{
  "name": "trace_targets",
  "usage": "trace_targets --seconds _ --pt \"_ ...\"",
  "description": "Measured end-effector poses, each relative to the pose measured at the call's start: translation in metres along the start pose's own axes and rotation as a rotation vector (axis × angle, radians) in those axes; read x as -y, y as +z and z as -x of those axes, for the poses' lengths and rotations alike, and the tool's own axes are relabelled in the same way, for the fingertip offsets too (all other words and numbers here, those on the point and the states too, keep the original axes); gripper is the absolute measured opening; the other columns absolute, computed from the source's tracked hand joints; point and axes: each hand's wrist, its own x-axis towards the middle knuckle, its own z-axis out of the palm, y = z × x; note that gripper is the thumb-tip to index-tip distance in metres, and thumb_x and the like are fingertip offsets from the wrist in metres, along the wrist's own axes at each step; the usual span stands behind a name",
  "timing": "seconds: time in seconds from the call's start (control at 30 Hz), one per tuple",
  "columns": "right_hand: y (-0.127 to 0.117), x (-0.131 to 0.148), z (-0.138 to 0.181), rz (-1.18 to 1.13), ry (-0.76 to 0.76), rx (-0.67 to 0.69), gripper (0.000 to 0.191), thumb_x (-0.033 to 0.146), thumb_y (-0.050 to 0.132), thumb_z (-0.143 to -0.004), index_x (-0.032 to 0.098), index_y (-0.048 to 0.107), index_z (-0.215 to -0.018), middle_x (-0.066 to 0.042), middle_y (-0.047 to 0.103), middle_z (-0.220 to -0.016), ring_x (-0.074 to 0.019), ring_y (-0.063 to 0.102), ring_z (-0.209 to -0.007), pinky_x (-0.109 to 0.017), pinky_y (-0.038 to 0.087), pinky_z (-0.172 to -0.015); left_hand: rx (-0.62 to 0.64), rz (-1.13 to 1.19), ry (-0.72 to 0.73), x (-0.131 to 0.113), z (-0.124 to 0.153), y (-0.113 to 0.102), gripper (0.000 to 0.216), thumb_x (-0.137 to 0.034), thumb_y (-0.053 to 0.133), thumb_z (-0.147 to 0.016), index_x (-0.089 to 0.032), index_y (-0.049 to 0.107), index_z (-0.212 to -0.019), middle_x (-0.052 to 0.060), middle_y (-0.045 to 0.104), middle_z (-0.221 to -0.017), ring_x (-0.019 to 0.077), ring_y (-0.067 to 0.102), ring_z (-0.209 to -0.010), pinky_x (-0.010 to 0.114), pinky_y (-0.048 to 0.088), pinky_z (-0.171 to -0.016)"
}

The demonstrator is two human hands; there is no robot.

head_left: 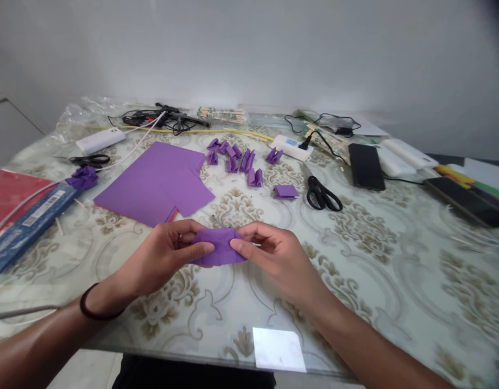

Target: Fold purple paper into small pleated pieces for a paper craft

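Note:
Both my hands hold a small folded purple paper piece just above the table's near middle. My left hand pinches its left side with thumb over fingers. My right hand pinches its right side the same way. A black band sits on my left wrist. Behind the hands lies a stack of flat purple paper sheets. Several small folded purple pieces are scattered beyond it, and one larger folded piece lies near the scissors.
Black scissors lie right of centre, another pair far left. A purple paper flower, blue box, red folder, phones, power banks and cables line the glass-topped patterned table.

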Motion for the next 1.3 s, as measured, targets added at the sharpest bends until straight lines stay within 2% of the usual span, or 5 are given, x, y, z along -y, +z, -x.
trace_targets --seconds 0.23,0.5,0.8,1.03,1.3 --pt "0.0010 -0.0014 0.0004 0.006 0.025 -0.008 0.028 0.044 0.093 -0.077 0.022 0.078 -0.085 0.000 0.071 -0.077 -0.0175 0.065 -0.073 -0.029 0.053 -0.067 -0.002 -0.025 -0.036 0.0038 -0.0001 0.0015 0.024 -0.038 0.084 -0.089 -0.016 0.077 -0.095 -0.001 0.070 -0.072 0.0117 0.059 -0.061 0.021 0.038 -0.053" --pt "-0.0002 -0.0015 0.0016 0.064 0.083 0.175 0.028 0.047 0.083 -0.088 0.020 0.079 -0.082 -0.001 0.070 -0.077 -0.0186 0.065 -0.075 -0.030 0.051 -0.068 0.046 -0.039 -0.023 0.0026 0.0000 0.0011 0.025 -0.041 0.078 -0.093 -0.016 0.076 -0.097 0.006 0.077 -0.086 0.0177 0.068 -0.073 0.025 0.046 -0.059" --pt "0.0029 0.0021 0.0055 0.138 0.071 0.137 0.034 0.043 0.081 -0.087 0.018 0.067 -0.069 0.003 0.053 -0.064 -0.0120 0.045 -0.060 -0.027 0.032 -0.054 0.014 -0.146 -0.035 0.0040 0.0003 0.0024 0.025 -0.041 0.079 -0.092 -0.016 0.076 -0.089 -0.001 0.065 -0.068 0.0108 0.052 -0.059 0.022 0.033 -0.053" --pt "0.0034 0.0058 0.0050 0.039 -0.007 0.163 0.020 0.038 0.075 -0.094 0.020 0.079 -0.087 -0.002 0.071 -0.081 -0.0154 0.061 -0.071 -0.027 0.045 -0.063 0.078 -0.056 -0.025 -0.0027 0.0006 0.0020 0.022 -0.036 0.078 -0.091 -0.017 0.075 -0.082 0.000 0.070 -0.069 0.0116 0.057 -0.060 0.022 0.038 -0.055" --pt "0.0050 0.0043 0.0095 0.045 -0.072 0.113 0.019 0.033 0.078 -0.092 0.021 0.078 -0.077 0.002 0.069 -0.071 -0.0132 0.061 -0.067 -0.025 0.047 -0.062 0.086 -0.137 -0.009 0.0033 0.0019 0.0021 0.028 -0.042 0.076 -0.094 -0.014 0.078 -0.089 0.000 0.064 -0.070 0.0119 0.050 -0.061 0.024 0.034 -0.054"
